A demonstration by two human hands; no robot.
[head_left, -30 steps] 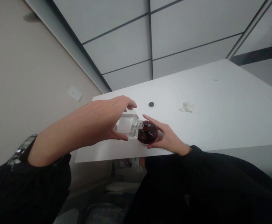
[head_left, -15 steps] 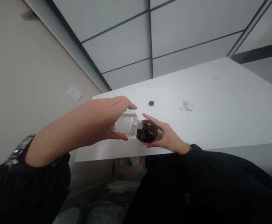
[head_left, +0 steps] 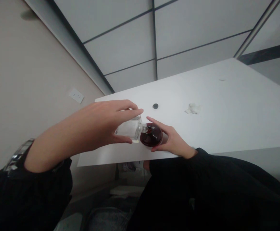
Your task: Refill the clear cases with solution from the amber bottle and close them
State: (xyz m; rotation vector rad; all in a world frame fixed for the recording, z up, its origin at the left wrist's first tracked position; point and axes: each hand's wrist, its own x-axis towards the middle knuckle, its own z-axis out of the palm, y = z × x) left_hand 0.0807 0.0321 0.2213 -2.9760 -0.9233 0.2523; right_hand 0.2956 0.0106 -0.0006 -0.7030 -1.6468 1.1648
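My left hand [head_left: 106,123] grips a clear glass bottle [head_left: 129,130], tipped on its side with its neck pointing right. The neck meets the mouth of a dark brown round bottle [head_left: 152,136] that stands on the white table [head_left: 226,122] near its front edge. My right hand [head_left: 172,141] is wrapped round the brown bottle from the right, thumb and fingers on its sides. A wristwatch [head_left: 18,154] shows on my left wrist above a black sleeve.
A small black cap [head_left: 155,106] lies on the table behind the bottles. A crumpled white wad [head_left: 193,109] lies further right. A wall with a white socket [head_left: 77,96] is at the left. The table's front edge runs just below my hands.
My left forefinger has stretched out over the clear bottle, which has tipped slightly more toward the brown bottle. The right hand has stayed in place.
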